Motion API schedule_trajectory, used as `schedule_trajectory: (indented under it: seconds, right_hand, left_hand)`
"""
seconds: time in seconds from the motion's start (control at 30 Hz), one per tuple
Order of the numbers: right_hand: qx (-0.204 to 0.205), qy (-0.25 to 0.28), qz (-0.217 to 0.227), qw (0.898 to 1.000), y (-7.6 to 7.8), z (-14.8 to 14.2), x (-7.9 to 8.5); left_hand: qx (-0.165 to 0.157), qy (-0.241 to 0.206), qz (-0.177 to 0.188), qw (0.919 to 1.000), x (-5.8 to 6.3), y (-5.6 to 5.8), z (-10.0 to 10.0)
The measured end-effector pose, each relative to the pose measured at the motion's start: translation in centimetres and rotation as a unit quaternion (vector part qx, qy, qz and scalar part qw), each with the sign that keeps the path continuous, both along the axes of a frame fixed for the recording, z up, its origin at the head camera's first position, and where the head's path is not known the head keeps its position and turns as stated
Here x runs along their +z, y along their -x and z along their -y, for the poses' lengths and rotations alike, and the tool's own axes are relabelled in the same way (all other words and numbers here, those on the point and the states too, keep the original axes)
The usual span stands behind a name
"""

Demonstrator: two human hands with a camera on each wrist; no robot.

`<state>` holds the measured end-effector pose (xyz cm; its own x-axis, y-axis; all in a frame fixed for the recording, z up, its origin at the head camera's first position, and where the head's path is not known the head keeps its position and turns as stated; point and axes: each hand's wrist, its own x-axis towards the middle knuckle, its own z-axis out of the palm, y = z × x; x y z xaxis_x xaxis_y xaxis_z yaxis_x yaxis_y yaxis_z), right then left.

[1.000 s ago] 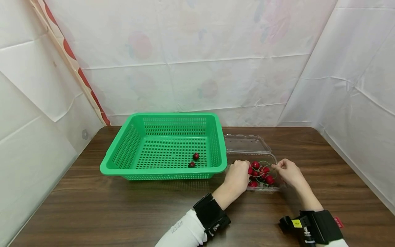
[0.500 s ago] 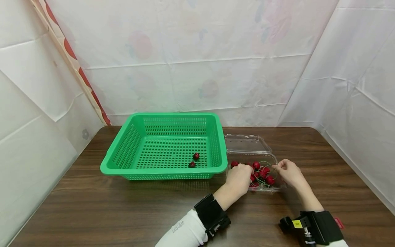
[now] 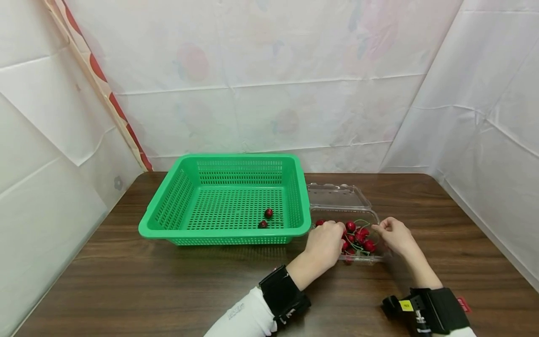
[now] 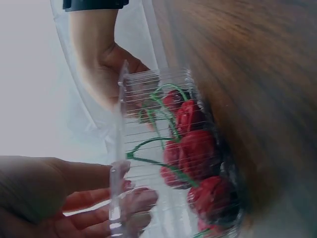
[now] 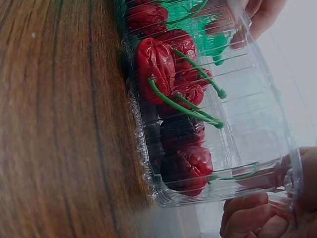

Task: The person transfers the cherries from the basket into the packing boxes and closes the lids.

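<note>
A clear plastic clamshell box (image 3: 343, 215) with several red cherries (image 3: 369, 245) on green stems stands right of the basket, its lid laid back. My left hand (image 3: 322, 243) reaches over the box's left part. In the left wrist view, the fingers of my left hand (image 4: 89, 198) dip past the rim, thumb and fingers apart, with no cherry seen between them. At the opposite side, my right hand (image 3: 396, 236) pinches the rim. The right wrist view shows my right hand (image 5: 262, 213) with its thumb inside the wall and curled fingers outside.
A green perforated basket (image 3: 223, 238) stands left of the box, close beside it. Two dark red cherries (image 3: 268, 213) lie in its near right part. White sheets (image 3: 261, 93) hang behind the brown wooden table (image 3: 168, 290) and along both sides.
My left hand has shifted slightly right within the box, uncovering a cherry at the box's left end. My right hand keeps its hold on the rim.
</note>
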<state>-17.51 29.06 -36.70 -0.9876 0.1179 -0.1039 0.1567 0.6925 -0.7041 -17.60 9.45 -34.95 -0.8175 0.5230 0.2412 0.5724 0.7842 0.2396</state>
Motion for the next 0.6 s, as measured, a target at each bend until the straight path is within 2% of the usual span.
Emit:
schedule_trajectory:
  seconds: [0.33,0.6]
  right_hand:
    - [0.003,-0.002,-0.001,1.0,0.1,0.0,0.0]
    - [0.002,0.006,0.002,1.0,0.0,0.0,0.1]
  left_hand:
    - [-0.009,-0.078,-0.059,0.9951,1.6,-0.7,1.6]
    - [0.013,-0.126,-0.104,0.9865,2.9,-0.6,3.3]
